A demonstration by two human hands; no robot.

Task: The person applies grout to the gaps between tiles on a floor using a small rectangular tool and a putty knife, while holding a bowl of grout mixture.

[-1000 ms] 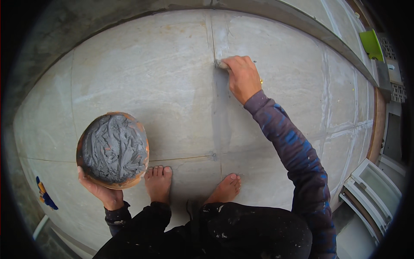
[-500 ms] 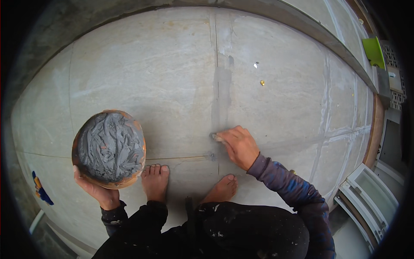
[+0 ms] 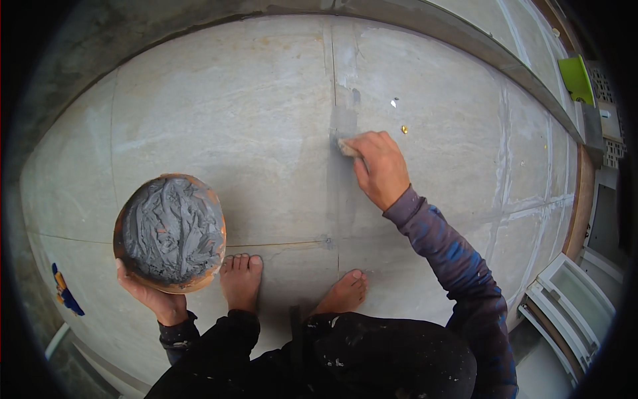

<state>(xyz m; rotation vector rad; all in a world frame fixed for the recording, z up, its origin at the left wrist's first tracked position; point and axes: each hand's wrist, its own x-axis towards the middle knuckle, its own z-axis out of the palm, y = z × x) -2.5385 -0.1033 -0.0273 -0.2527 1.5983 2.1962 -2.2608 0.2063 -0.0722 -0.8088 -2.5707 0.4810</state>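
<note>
My left hand [image 3: 156,300] grips the lower edge of a round orange-brown bowl [image 3: 201,282], holding it up above the floor at the left. Thick dark grey grout paste [image 3: 174,229] fills the bowl. Pinched in the fingers of my right hand [image 3: 380,166] is a small, pale, grout-smeared piece [image 3: 347,147]; its exact kind does not show. It touches the tile floor [image 3: 259,120] at the long joint [image 3: 334,123] running away from me. A damp dark grey band of grout lies along that joint around the piece.
My bare feet [image 3: 240,282] stand on the tiles below the cross joint. A gold-coloured bit [image 3: 404,130] and a white chip [image 3: 393,104] lie beyond my right hand. At far left is a blue and orange object [image 3: 66,290]; white-framed panels [image 3: 573,292] lean at the right, a green container [image 3: 576,78] behind.
My right hand has slid away from me along the joint with the pale piece, from near the cross joint to farther up. The left hand and bowl have barely moved.
</note>
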